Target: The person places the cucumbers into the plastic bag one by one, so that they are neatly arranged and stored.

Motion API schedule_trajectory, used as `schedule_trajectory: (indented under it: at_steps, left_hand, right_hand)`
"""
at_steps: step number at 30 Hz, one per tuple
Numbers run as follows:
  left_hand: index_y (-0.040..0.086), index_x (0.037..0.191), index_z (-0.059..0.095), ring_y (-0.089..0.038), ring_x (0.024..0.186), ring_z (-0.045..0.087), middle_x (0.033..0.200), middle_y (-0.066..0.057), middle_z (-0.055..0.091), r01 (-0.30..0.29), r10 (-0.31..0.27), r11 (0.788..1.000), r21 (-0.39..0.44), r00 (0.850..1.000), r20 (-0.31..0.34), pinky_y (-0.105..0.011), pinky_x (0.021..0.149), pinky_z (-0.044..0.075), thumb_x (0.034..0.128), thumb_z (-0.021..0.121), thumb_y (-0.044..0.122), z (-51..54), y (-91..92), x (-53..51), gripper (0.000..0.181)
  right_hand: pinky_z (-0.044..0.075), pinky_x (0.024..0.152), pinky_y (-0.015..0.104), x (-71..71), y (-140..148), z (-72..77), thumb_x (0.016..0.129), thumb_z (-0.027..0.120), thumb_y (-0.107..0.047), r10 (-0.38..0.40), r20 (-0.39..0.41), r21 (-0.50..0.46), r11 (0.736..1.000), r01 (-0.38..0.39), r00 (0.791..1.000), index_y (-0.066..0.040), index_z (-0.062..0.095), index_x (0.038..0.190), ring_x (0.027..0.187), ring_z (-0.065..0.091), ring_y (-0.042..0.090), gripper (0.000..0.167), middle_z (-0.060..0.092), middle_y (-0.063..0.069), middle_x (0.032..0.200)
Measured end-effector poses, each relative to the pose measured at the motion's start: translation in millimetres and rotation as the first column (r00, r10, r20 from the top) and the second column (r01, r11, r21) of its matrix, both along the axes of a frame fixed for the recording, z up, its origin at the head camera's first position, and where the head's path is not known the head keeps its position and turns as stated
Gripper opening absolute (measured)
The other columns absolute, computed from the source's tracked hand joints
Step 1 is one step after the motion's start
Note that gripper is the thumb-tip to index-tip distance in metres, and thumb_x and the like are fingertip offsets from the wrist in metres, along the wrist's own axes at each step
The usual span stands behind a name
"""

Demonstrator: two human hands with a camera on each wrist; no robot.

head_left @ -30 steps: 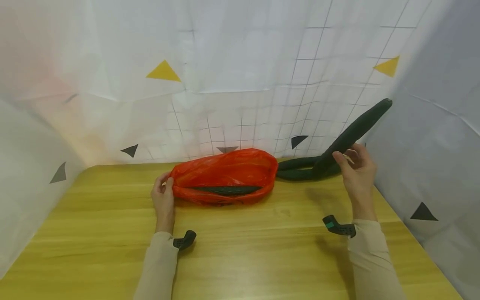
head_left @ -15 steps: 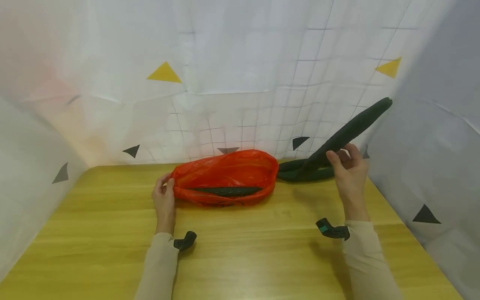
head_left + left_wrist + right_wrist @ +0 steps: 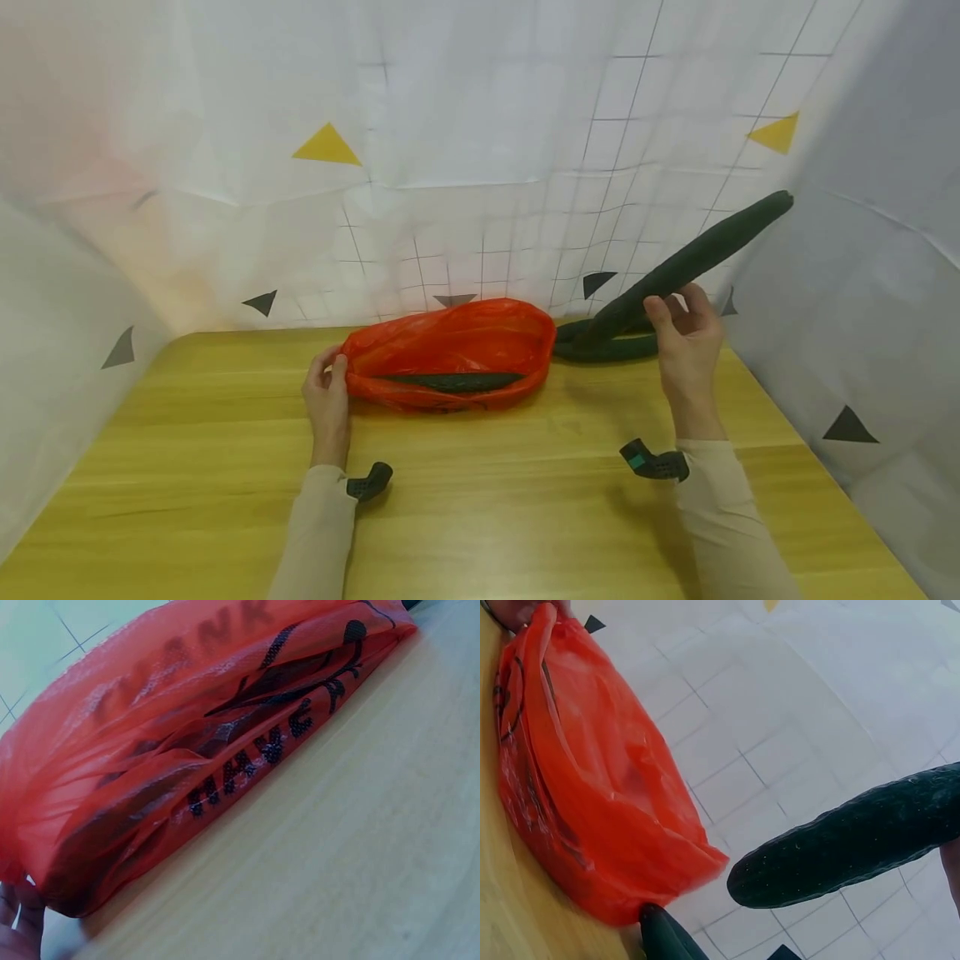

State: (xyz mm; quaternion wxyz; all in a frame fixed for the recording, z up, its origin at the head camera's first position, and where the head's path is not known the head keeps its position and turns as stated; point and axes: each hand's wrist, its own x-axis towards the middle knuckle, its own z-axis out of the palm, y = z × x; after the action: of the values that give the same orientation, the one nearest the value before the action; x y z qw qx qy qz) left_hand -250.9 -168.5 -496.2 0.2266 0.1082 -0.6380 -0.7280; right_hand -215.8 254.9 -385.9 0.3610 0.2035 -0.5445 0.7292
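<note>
A red plastic bag (image 3: pixel 450 333) lies on the table with its mouth spread, and one cucumber (image 3: pixel 457 382) shows inside it. My left hand (image 3: pixel 327 400) pinches the bag's left end between thumb and fingers. Off to the right, my right hand (image 3: pixel 690 350) holds a long dark green cucumber (image 3: pixel 697 257) up at a slant, its lower end toward the bag. In the right wrist view that held cucumber (image 3: pixel 847 832) is apart from the bag (image 3: pixel 607 772). Beneath it, further cucumbers (image 3: pixel 618 348) lie on the table against the bag's right side.
The wooden table (image 3: pixel 480 500) meets a white sheet wall (image 3: pixel 465 108) at the back, close behind the bag and cucumbers. Another sheet wall (image 3: pixel 885 333) stands on the right. Dark wrist-worn cameras (image 3: pixel 654 461) stick out from both sleeves.
My right hand has moved left with the cucumber, which now tilts flatter and has its lower end nearer the bag. The left hand and bag have stayed in place.
</note>
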Motion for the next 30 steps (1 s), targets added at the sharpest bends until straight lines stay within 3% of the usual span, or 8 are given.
schedule_trajectory:
  at_steps: [3, 10, 17, 22, 30]
  left_hand:
    - [0.005, 0.119, 0.060, -0.009, 0.080, 0.050, 0.104, 0.007, 0.056, -0.004, 0.004, 1.000, -0.005, 1.000, -0.020, -0.009, 0.069, 0.045, 0.0925, 0.060, 0.022, -0.6, 0.0, -0.1, 0.031]
    - [0.001, 0.120, 0.060, -0.009, 0.074, 0.048, 0.106, 0.003, 0.055, 0.007, -0.007, 1.000, -0.019, 1.000, 0.018, -0.009, 0.061, 0.043, 0.0878, 0.066, 0.011, 20.9, 4.6, 12.6, 0.034]
    - [0.001, 0.120, 0.060, -0.008, 0.076, 0.050, 0.108, 0.003, 0.055, 0.016, -0.015, 1.000, -0.022, 0.999, 0.032, -0.009, 0.064, 0.045, 0.0885, 0.065, 0.012, 23.1, 6.0, 13.9, 0.034]
    - [0.002, 0.122, 0.058, -0.008, 0.079, 0.051, 0.108, 0.004, 0.055, 0.027, -0.027, 1.000, -0.003, 0.999, 0.030, -0.009, 0.067, 0.047, 0.0891, 0.064, 0.011, 20.8, 5.4, 12.3, 0.035]
    - [0.009, 0.120, 0.060, -0.010, 0.079, 0.049, 0.108, 0.006, 0.055, 0.005, -0.005, 1.000, -0.005, 1.000, 0.013, -0.009, 0.065, 0.045, 0.0884, 0.066, 0.018, -1.9, -0.8, -1.2, 0.033]
  right_hand:
    - [0.050, 0.089, 0.027, -0.3, -3.9, 0.4, 0.084, 0.061, 0.011, -0.002, 0.005, -0.005, 1.000, 0.002, 1.000, 0.011, 0.058, 0.112, 0.093, 0.065, 0.020, 0.028, 0.061, 0.009, 0.099]
    - [0.050, 0.091, 0.027, -2.1, -14.6, -1.6, 0.085, 0.060, 0.011, 0.043, 0.038, -0.043, 0.998, -0.041, 0.998, 0.008, 0.058, 0.112, 0.093, 0.064, 0.019, 0.028, 0.062, 0.008, 0.099]
    - [0.051, 0.091, 0.028, -2.4, -26.8, -1.3, 0.085, 0.058, 0.012, 0.067, 0.052, -0.034, 0.997, -0.065, 0.996, 0.008, 0.058, 0.113, 0.095, 0.065, 0.019, 0.029, 0.064, 0.007, 0.098]
    - [0.050, 0.093, 0.030, -2.8, -34.5, -2.7, 0.085, 0.059, 0.010, 0.071, 0.081, 0.009, 0.997, -0.072, 0.994, 0.007, 0.057, 0.115, 0.098, 0.066, 0.020, 0.030, 0.066, 0.009, 0.103]
    - [0.050, 0.093, 0.029, -6.9, -42.3, -12.5, 0.085, 0.060, 0.009, 0.075, 0.116, 0.056, 0.995, -0.082, 0.990, 0.006, 0.058, 0.114, 0.095, 0.065, 0.018, 0.029, 0.067, 0.007, 0.103]
